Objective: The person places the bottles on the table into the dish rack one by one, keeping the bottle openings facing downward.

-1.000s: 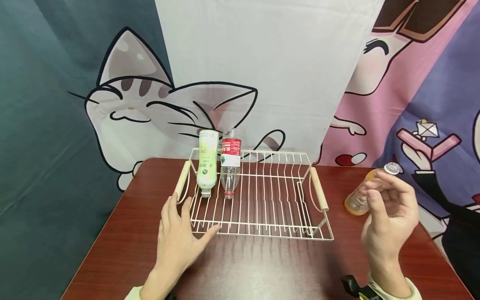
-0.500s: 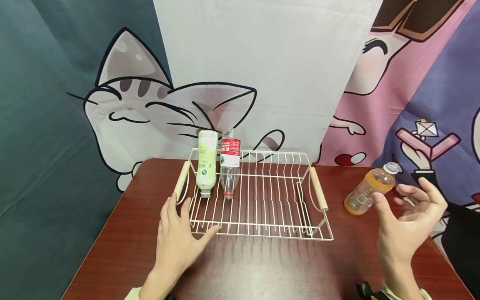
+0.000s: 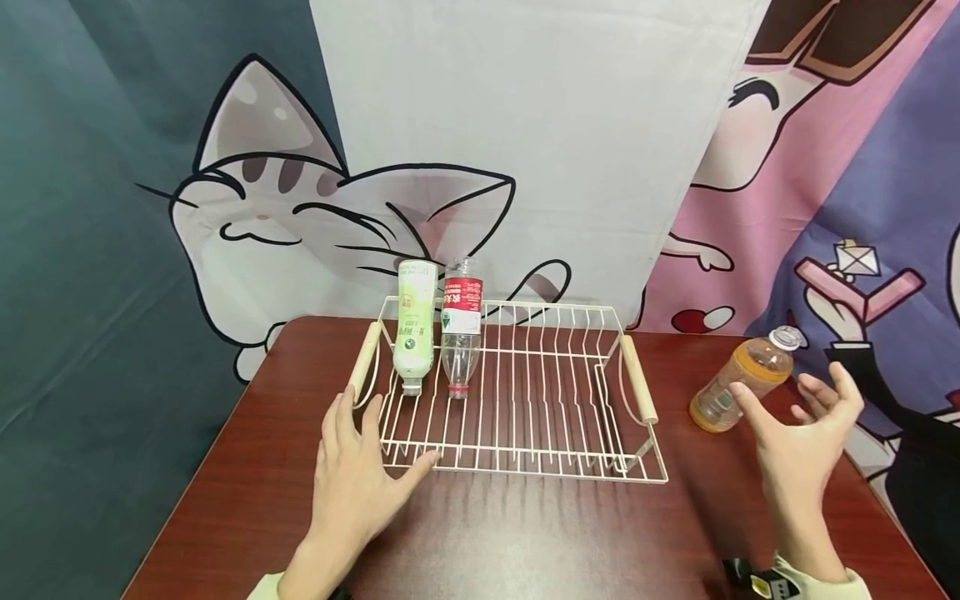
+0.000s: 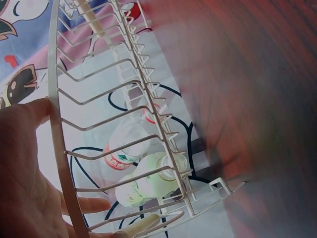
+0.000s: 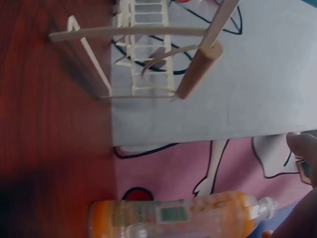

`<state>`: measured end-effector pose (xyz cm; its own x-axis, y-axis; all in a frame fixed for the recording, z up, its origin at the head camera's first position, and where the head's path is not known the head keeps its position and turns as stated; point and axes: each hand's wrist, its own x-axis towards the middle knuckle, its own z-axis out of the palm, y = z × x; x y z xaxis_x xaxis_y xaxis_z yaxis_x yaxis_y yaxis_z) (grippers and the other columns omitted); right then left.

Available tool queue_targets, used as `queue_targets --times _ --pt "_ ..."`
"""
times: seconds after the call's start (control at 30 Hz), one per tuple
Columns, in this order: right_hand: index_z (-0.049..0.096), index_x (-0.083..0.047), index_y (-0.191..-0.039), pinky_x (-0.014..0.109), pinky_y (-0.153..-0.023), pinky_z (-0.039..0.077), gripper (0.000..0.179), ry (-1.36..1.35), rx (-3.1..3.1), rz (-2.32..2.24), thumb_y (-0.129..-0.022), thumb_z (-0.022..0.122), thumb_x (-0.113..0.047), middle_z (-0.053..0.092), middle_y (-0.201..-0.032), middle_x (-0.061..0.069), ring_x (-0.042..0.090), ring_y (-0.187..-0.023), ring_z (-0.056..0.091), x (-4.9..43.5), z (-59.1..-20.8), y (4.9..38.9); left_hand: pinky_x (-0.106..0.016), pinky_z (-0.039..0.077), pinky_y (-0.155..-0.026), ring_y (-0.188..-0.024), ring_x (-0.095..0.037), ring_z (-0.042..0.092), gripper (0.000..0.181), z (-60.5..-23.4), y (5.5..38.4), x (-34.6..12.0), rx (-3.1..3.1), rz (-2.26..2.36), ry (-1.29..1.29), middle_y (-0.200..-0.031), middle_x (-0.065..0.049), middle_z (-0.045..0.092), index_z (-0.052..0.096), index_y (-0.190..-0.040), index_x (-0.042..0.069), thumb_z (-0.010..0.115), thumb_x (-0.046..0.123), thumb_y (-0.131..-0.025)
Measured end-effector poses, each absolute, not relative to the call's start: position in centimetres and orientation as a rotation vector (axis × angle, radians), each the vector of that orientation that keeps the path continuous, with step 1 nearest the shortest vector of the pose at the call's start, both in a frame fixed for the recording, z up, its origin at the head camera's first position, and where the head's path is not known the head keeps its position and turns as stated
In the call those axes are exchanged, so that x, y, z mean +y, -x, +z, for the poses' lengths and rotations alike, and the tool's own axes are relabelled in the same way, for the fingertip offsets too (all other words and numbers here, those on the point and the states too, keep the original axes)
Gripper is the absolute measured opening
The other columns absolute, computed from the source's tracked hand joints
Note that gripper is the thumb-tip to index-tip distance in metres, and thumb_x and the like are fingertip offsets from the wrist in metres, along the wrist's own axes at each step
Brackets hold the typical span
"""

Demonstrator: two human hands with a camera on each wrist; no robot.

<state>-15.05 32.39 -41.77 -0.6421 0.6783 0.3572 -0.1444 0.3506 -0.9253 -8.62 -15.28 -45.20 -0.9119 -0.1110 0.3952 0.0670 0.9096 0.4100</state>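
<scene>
My left hand (image 3: 356, 479) lies with fingers spread at the left front corner of the cream wire dish rack (image 3: 540, 400). In the left wrist view its thumb and fingers reach either side of the rack's rim (image 4: 62, 144). Inside the rack, a light green bottle (image 3: 415, 325) and a clear bottle with a red label (image 3: 461, 321) lean side by side, necks down. To the right, a clear bottle with orange bands (image 3: 738, 383) stands on the table. My right hand (image 3: 806, 450) is beside it, thumb and fingers apart and holding nothing; its thumb tip overlaps the bottle in the head view.
Wooden handles flank the rack, one on the left (image 3: 366, 362) and one on the right (image 3: 638, 379). Behind the dark red table (image 3: 525, 533) hangs a cloth (image 3: 540, 150) printed with cartoon figures.
My right hand first swung right, uncovering the orange-banded bottle, then came back slightly left toward it. The left hand, the rack and the bottles have kept their places.
</scene>
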Motion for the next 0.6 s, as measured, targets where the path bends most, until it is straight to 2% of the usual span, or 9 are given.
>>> queue_targets --times 0.23,0.37,0.5,0.6 --pt "0.034 -0.025 -0.172 0.022 -0.111 0.036 0.105 0.555 -1.988 1.372 -0.087 0.094 -0.018 0.048 -0.14 -0.016 0.011 -0.142 0.048 33.5 -43.2 16.2 -0.074 0.044 -0.111 -0.158 -0.051 0.029 0.109 -45.2 8.6 -15.3 -2.657 -0.592 -0.034 -0.171 -0.033 0.03 0.05 -0.158 0.001 0.083 0.073 -0.082" --pt "0.03 -0.024 -0.174 0.024 -0.116 0.036 0.106 0.623 -2.069 1.35 -0.089 0.093 -0.026 0.049 -0.151 -0.004 0.016 -0.147 0.046 34.1 -43.8 16.7 -0.074 0.044 -0.11 -0.158 -0.051 0.029 0.109 -45.2 8.7 -15.3 -2.649 -0.597 -0.032 -0.171 -0.032 0.03 0.05 -0.158 0.002 0.084 0.072 -0.082" --pt "0.03 -0.024 -0.174 0.024 -0.116 0.034 0.104 0.665 -2.143 1.348 -0.09 0.092 -0.031 0.046 -0.158 0.004 0.017 -0.147 0.044 34.8 -44.5 17.4 -0.075 0.044 -0.11 -0.158 -0.051 0.03 0.109 -45.2 8.7 -15.3 -2.648 -0.598 -0.033 -0.171 -0.032 0.03 0.05 -0.158 0.002 0.085 0.071 -0.082" --pt "0.033 -0.025 -0.173 0.023 -0.11 0.035 0.102 0.679 -2.17 1.358 -0.09 0.093 -0.03 0.048 -0.151 -0.004 0.013 -0.139 0.046 35.3 -45.1 17.8 -0.074 0.045 -0.11 -0.158 -0.051 0.03 0.109 -45.2 8.7 -15.3 -2.652 -0.595 -0.033 -0.172 -0.032 0.03 0.05 -0.158 0.002 0.085 0.071 -0.082"
